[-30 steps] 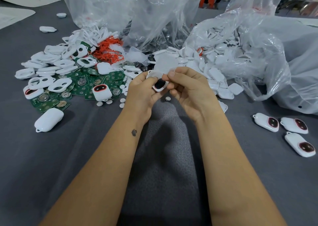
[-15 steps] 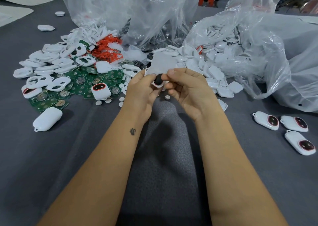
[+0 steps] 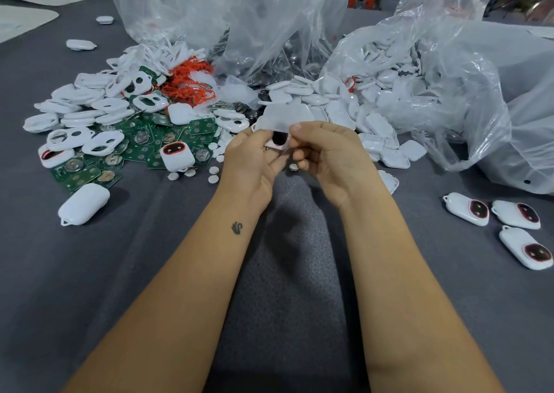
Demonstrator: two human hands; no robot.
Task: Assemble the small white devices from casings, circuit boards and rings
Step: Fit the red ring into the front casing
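Head view: I count three finished devices (image 3: 491,222) right of right hand (image 3: 326,156); both hands pinch casing (image 3: 280,141), left hand (image 3: 254,159) alongside; heaps remain

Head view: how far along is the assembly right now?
Done: three finished devices lie at the right. In hand: the left hand and right hand both pinch one white casing with a dark window. Left: piles of casings, green circuit boards and orange rings, plus more casing halves in the bag.
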